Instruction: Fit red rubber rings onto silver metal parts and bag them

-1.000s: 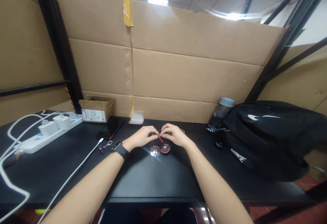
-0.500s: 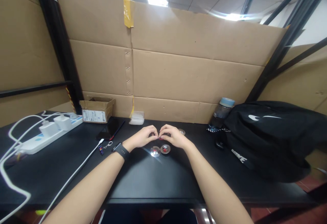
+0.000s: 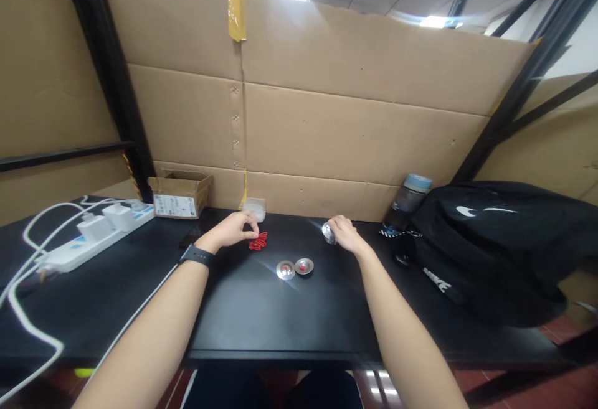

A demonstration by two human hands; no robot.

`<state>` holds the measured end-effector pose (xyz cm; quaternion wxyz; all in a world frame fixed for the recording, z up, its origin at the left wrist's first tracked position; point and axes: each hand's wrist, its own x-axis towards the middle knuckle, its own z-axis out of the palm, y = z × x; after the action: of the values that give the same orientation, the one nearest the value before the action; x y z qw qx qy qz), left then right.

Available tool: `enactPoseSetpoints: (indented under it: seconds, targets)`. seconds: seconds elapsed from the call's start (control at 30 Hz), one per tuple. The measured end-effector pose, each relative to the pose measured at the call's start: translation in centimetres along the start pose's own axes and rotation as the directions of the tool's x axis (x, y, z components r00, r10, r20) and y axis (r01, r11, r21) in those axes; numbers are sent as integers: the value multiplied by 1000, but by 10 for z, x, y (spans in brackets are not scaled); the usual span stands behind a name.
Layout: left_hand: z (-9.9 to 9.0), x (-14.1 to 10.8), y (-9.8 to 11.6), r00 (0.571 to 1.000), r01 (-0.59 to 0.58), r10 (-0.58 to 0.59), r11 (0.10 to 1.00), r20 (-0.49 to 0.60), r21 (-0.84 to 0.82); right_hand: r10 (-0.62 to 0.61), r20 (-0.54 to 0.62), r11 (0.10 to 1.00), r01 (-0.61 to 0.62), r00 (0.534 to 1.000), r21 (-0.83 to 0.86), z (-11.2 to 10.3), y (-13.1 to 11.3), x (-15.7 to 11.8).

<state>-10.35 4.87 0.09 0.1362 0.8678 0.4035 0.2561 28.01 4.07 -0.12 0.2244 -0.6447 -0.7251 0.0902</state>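
Observation:
My left hand (image 3: 239, 228) pinches the edge of a bunched red cord (image 3: 258, 242), which rests on or just above the black table at centre left. Farther right, my right hand (image 3: 344, 233) has its fingers closed at the side of a shiny small metal cymbal (image 3: 329, 233), partly covered by the fingers. Between the hands and nearer to me lie two more small cymbals, a left one (image 3: 279, 271) and a right one (image 3: 307, 262), edge to edge, each showing red at its middle. On my left wrist is a dark watch (image 3: 198, 255).
A white power strip (image 3: 70, 261) with cables lies at the left, beside an open cardboard box (image 3: 181, 194). A clear plastic packet (image 3: 255, 208) is at the back. A bottle (image 3: 405, 203) and a black bag (image 3: 486, 253) stand at the right. Cardboard panels (image 3: 327, 141) close off the back.
My hands were together over the centre and have parted. The left moved left with the red cord; the right moved right and back onto the rear cymbal.

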Motion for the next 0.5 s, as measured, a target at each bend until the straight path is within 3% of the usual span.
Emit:
enactPoseSetpoints:
  seconds: [0.2, 0.5]
  targets:
    - [-1, -2, -5, 999, 10, -11, 1000, 45, 26, 153, 30, 986, -151, 988, -68, 11, 22, 5]
    - [-4, -4, -5, 995, -2, -1, 1000, 101, 29, 194, 30, 975, -189, 981, -117, 21, 27, 7]
